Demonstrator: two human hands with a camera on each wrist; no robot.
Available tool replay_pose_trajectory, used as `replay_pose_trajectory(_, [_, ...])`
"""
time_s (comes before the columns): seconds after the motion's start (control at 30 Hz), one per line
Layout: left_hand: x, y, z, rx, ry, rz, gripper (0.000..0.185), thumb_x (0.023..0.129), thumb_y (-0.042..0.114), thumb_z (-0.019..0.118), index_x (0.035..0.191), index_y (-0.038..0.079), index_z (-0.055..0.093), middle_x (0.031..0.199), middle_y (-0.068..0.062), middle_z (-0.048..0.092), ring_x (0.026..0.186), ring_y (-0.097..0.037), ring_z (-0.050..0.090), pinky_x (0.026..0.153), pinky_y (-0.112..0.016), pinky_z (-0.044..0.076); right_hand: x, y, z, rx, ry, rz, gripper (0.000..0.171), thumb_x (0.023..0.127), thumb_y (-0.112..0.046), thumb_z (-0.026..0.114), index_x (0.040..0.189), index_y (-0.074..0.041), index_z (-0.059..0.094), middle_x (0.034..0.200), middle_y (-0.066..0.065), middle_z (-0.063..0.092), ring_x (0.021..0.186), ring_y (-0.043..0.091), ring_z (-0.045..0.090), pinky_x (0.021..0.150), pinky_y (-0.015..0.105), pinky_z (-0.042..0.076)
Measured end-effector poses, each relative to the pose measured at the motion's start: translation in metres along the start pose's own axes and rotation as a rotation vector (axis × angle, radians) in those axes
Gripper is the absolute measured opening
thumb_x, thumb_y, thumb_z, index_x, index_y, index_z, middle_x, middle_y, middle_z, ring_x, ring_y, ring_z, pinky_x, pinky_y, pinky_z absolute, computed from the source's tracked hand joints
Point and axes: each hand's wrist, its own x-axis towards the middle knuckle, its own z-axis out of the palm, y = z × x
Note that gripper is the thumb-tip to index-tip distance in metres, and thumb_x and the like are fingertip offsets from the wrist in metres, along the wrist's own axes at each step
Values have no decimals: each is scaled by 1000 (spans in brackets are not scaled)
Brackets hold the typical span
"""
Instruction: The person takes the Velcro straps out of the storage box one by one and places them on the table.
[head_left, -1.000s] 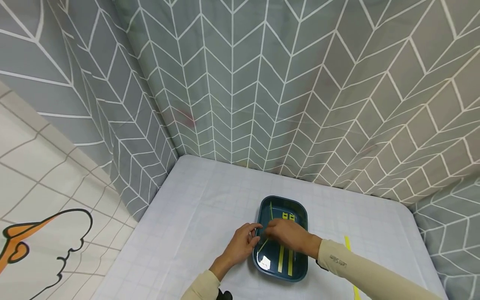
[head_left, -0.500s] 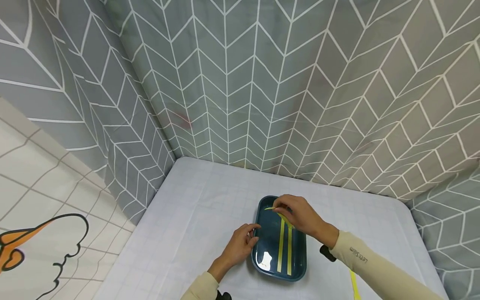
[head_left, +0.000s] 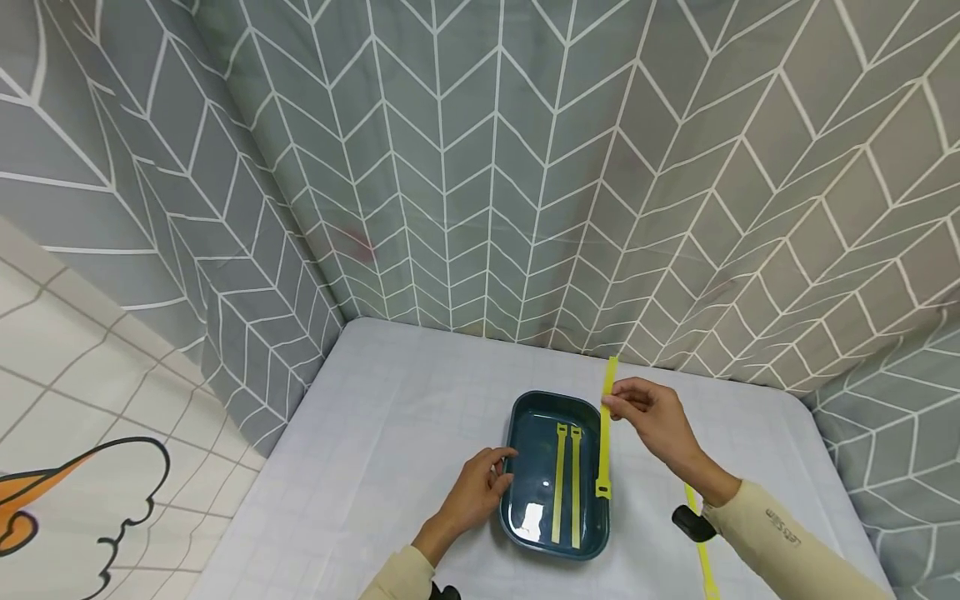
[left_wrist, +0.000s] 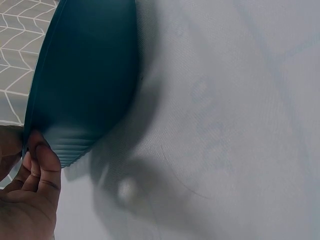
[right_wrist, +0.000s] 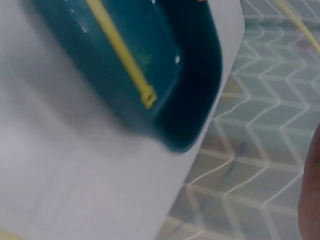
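Note:
My right hand (head_left: 660,425) pinches a yellow hook-and-loop cable tie (head_left: 606,442) between thumb and fingers. The tie is nearly straight, its slotted head at the lower end, and overlaps the right rim of a dark teal tray (head_left: 532,467) in the head view. Two more cable ties lie side by side inside, the left one (head_left: 558,483) and the right one (head_left: 576,492), with slotted heads toward the far end. My left hand (head_left: 471,492) grips the tray's left rim; the left wrist view shows thumb and fingers (left_wrist: 47,165) on either side of it.
Another yellow strip (head_left: 705,558) lies on the white-covered table (head_left: 390,417) right of the tray, partly behind my right wrist. A grey chevron-patterned curtain (head_left: 480,208) hangs along the back and sides.
My right hand has lifted a cable tie out of the tray's left side and carried it right and up; it was bent before and is straight now. My left hand stays at the rim.

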Motion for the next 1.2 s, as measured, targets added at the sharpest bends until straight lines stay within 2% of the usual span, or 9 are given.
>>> replay_pose_trajectory(0.2, [0,2,0,-4,-3,-12,34,96,4,63,130,2,59,92,0,48,68,0,44,60,-18,42,-17,27,-27,18,39,173,30,95,-17,69,109,9,65,88,-1,73,75,7,68,73,24,58])
replay_pose_trajectory(0.5, [0,2,0,11,-1,-4,34,96,2,62,130,0,59,90,0,49,67,0,44,59,-18,42,-42,53,-43,19,16,340,39,96,-19,69,115,14,61,88,-1,74,75,7,67,72,22,57])
replay_pose_trajectory(0.7, [0,1,-1,9,-5,-5,34,96,2,62,130,1,59,91,0,49,68,0,44,60,-18,43,-59,75,-43,22,-5,438,38,97,-14,66,117,17,59,88,4,74,73,7,67,74,28,59])
replay_pose_trajectory(0.93, [1,1,-2,14,2,30,33,95,1,63,129,1,60,90,-2,50,66,1,44,58,-18,42,-83,106,-43,-28,-69,559,37,97,-12,66,117,19,60,89,9,74,72,10,67,73,30,59])
replay_pose_trajectory(1.2, [1,1,0,21,-1,-6,34,96,2,62,130,1,60,90,0,49,67,1,44,60,-17,41,-100,128,-45,-102,-112,593,23,95,-3,64,107,16,66,86,11,74,72,15,68,67,30,58])
